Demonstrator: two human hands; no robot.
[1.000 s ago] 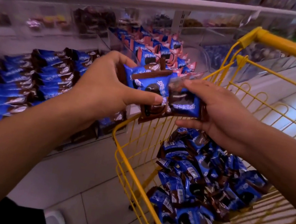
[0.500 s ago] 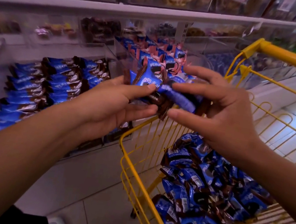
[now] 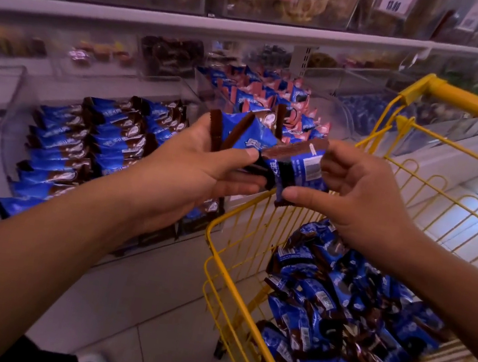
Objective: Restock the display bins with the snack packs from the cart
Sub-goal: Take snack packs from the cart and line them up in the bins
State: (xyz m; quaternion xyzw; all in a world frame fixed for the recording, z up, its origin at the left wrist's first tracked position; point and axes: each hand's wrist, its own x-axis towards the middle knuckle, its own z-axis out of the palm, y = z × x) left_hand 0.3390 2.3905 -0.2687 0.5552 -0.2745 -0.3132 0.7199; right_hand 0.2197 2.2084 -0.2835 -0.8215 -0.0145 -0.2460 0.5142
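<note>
The yellow cart [image 3: 253,239] stands to the right of the display shelf, its basket heaped with blue and brown snack packs [image 3: 344,319]. Left of the cart, the clear display bin [image 3: 5,125] already holds neat rows of the same packs [image 3: 81,143], with room seemingly left at its near end. Above the cart's front corner, the left hand [image 3: 183,169] grips a small fanned bunch of packs [image 3: 239,134] between thumb and fingers, while the right hand [image 3: 363,197] pinches one more pack [image 3: 298,171] by its side. These look light, with slick, crinkly film over a soft, crushable filling, so they are best taken flat across the middle or by the crimped end seam, without squeezing.
</note>
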